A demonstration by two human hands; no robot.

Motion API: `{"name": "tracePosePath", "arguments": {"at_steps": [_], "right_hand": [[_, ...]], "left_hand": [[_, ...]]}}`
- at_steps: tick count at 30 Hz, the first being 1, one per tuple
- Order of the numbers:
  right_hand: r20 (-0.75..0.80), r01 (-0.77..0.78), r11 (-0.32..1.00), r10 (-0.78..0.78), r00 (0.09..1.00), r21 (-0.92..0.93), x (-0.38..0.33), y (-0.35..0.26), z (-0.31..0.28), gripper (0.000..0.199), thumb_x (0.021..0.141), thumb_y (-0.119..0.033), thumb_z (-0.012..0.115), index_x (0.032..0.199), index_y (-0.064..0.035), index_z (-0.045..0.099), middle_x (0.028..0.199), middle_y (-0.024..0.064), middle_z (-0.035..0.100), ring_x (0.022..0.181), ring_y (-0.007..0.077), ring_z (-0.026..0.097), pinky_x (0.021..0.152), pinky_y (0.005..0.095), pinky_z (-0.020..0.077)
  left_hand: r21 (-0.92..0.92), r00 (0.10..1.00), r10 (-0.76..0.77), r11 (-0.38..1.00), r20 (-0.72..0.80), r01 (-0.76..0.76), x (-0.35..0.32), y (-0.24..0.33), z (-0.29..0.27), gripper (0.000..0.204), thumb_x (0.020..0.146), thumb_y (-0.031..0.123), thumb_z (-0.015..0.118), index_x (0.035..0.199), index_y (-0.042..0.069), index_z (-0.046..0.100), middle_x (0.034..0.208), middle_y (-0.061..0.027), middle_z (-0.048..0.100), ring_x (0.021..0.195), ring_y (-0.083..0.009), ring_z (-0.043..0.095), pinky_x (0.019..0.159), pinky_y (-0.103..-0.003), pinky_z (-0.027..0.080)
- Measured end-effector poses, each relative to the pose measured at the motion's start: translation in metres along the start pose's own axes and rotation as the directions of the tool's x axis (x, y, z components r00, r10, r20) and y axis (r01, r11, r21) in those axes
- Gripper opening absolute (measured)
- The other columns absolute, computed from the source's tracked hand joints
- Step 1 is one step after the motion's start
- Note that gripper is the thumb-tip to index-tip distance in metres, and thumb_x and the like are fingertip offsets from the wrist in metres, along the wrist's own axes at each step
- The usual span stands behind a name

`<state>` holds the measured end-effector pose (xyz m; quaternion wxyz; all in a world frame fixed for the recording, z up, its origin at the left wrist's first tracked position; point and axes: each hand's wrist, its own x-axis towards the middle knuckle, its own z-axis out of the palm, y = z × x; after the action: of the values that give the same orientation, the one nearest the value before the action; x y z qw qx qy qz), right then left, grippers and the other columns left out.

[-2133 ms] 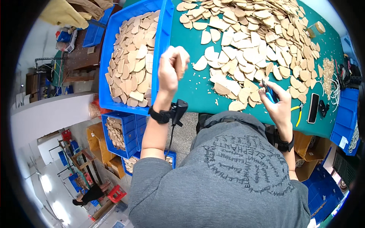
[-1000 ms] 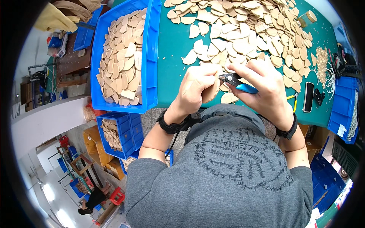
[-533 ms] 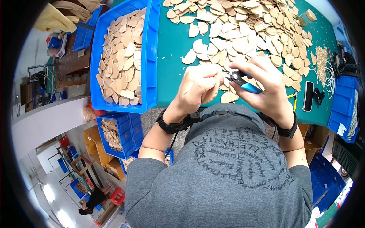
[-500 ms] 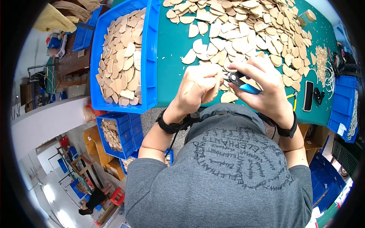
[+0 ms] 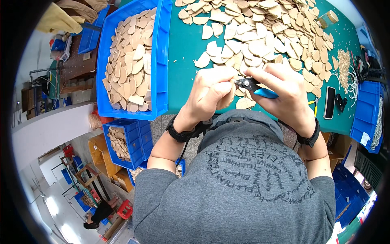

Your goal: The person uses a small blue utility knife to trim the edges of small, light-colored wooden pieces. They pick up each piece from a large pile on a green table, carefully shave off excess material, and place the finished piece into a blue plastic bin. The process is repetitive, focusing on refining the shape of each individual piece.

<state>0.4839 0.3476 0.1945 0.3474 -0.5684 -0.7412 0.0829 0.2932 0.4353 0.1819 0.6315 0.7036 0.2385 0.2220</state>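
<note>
My left hand [image 5: 211,91] is closed, with thumb and fingers bunched together just left of the nippers. What it pinches is mostly hidden by the fingers. In my right hand [image 5: 284,87] sits a pair of small nippers [image 5: 248,84] with a dark head and blue handles. Their jaws point left, and the tip meets the fingertips of my left hand. Beyond both hands, a wide heap of tan flat half-round pieces [image 5: 260,44] is spread over the green tabletop [image 5: 183,53].
To the left stands a blue bin [image 5: 162,61] full of similar tan pieces. Lower down is a smaller blue bin [image 5: 134,148]. At right lie a phone [image 5: 329,103], shavings [image 5: 343,72] and a clear jar [image 5: 328,19]. Another person [image 5: 101,213] is far off at lower left.
The nippers have shifted slightly left, their tip now closer against my left fingertips. My right fingers have moved a little around the handles. My left hand stays nearly in place.
</note>
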Motion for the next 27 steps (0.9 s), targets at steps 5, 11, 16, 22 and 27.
{"name": "tracePosePath", "arguments": {"at_steps": [5,11,16,22,27], "right_hand": [[-0.123,-0.092,0.996,0.09,0.988,-0.013,0.0,0.011,0.011,0.035,0.069,-0.003,0.076,0.103,-0.0071,0.067,0.079,0.0078,0.063,0.065,0.0188,0.06,0.057,0.0275,0.0479],[-0.189,-0.136,0.99,0.14,0.972,0.031,-0.005,0.023,0.011,0.028,0.076,-0.008,0.075,0.103,-0.0067,0.067,0.08,0.0054,0.066,0.065,0.012,0.061,0.054,0.0236,0.0457],[-0.138,-0.282,0.955,0.292,0.946,0.089,-0.017,0.023,0.013,0.027,0.077,-0.009,0.075,0.103,-0.0067,0.067,0.076,0.0036,0.064,0.063,0.0088,0.059,0.053,0.0205,0.043],[-0.081,-0.394,0.908,0.408,0.91,0.144,-0.028,0.027,0.014,0.03,0.076,-0.011,0.074,0.104,-0.0063,0.066,0.083,0.0071,0.066,0.062,0.0142,0.06,0.056,0.0249,0.0481],[-0.094,-0.419,0.894,0.436,0.895,0.157,-0.038,0.032,0.017,0.029,0.077,-0.009,0.074,0.104,-0.0062,0.066,0.083,0.0072,0.066,0.065,0.0129,0.06,0.058,0.0242,0.0485]], "left_hand": [[-0.038,0.995,0.098,0.994,-0.019,-0.099,0.004,-0.011,0.002,0.031,0.081,0.025,0.043,0.06,0.002,0.043,0.059,-0.0047,0.048,0.05,-0.0091,0.038,0.044,-0.025,0.026],[-0.037,0.996,-0.065,0.997,-0.058,0.063,0.001,0.002,0.005,0.034,0.085,0.024,0.044,0.057,0.004,0.04,0.054,-0.0022,0.041,0.049,-0.0109,0.032,0.047,-0.025,0.026],[-0.317,0.988,0.021,0.946,-0.153,-0.069,0.001,-0.024,0.001,0.04,0.094,0.023,0.044,0.059,0.003,0.047,0.049,0.0001,0.041,0.044,-0.0071,0.035,0.042,-0.025,0.027],[-0.426,0.986,-0.034,0.904,-0.164,-0.04,0.003,-0.03,0.001,0.043,0.093,0.028,0.04,0.058,0.005,0.037,0.055,-0.0048,0.039,0.05,-0.013,0.03,0.047,-0.028,0.023],[-0.383,0.989,0.13,0.912,-0.077,-0.15,0.002,-0.049,-0.011,0.042,0.091,0.029,0.041,0.057,0.004,0.036,0.055,-0.0052,0.039,0.051,-0.0135,0.032,0.048,-0.028,0.024]]}}
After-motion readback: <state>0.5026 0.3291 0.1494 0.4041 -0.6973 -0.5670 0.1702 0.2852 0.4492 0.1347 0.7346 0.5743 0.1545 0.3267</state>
